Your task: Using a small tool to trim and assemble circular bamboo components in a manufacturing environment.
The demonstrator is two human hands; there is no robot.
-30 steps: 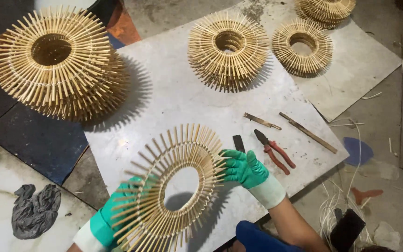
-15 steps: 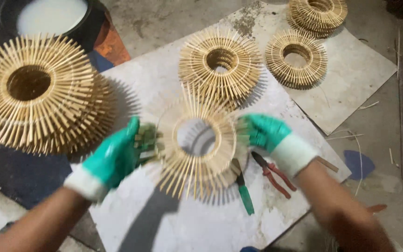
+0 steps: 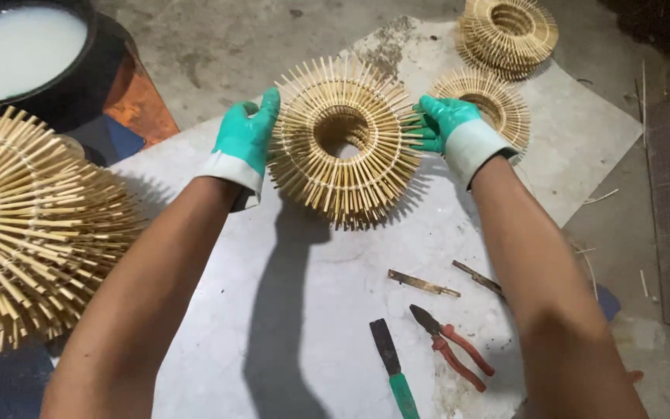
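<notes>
I hold a round bamboo-stick ring [image 3: 343,140] between both gloved hands, over a stack of like rings on the white board [image 3: 304,310]. My left hand [image 3: 246,140], in a green glove with a white cuff, grips the ring's left rim. At the right rim, my right hand [image 3: 447,124] grips it the same way. The sticks fan out around a hollow middle.
A big pile of bamboo rings [image 3: 32,233] lies at the left. Two more ring stacks [image 3: 490,101] [image 3: 509,27] sit at the back right. Red-handled pliers [image 3: 451,345], a green-handled tool [image 3: 393,368] and two metal strips [image 3: 420,283] lie near. A dark basin of white liquid [image 3: 21,46] stands back left.
Both hands have carried the ring away from me, from near the board's front edge to over the ring stack at the back. The view has shifted forward with them.
</notes>
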